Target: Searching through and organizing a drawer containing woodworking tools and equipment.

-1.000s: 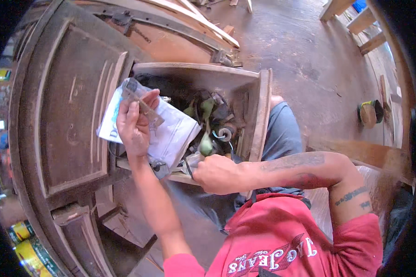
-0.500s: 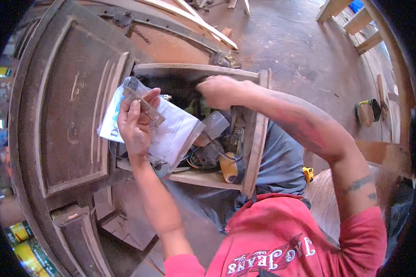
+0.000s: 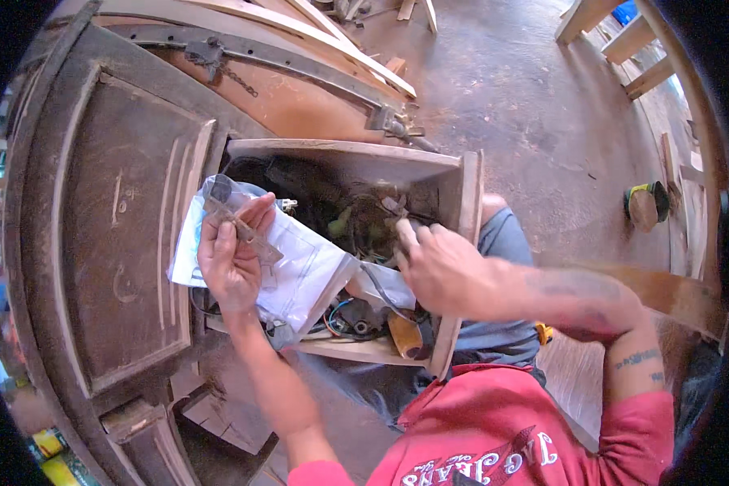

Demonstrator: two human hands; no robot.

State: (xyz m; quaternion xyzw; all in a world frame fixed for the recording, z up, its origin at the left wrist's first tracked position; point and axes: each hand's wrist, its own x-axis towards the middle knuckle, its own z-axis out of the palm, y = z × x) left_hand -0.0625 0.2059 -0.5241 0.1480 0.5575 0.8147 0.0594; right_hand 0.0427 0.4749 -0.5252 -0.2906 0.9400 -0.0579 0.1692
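Observation:
My left hand [image 3: 233, 263] is closed around a flat, dull grey-brown piece [image 3: 255, 239] with a rounded end, its exact kind unclear. Under and beside that hand, a clear plastic bag with white printed paper [image 3: 300, 267] covers the left part of an open wooden drawer [image 3: 340, 148]. Inside the drawer's right half is my right hand [image 3: 441, 271], fingers curled and slightly blurred. Whatever those fingertips hold, if anything, cannot be made out. Close by lie a small pale piece [image 3: 394, 206], a dark cable [image 3: 378, 287] and a yellow-orange cylinder [image 3: 405, 334].
A dark panelled wooden cabinet front [image 3: 130, 227] stands along the left. Long wooden strips [image 3: 324, 36] lie beyond the drawer. A black-and-yellow can [image 3: 646, 202] sits on the floor at right, near wooden framing [image 3: 652, 77].
My right hand has moved right and nearer to me, from the drawer's far side to its right half. My left hand keeps its hold. The view has shifted slightly.

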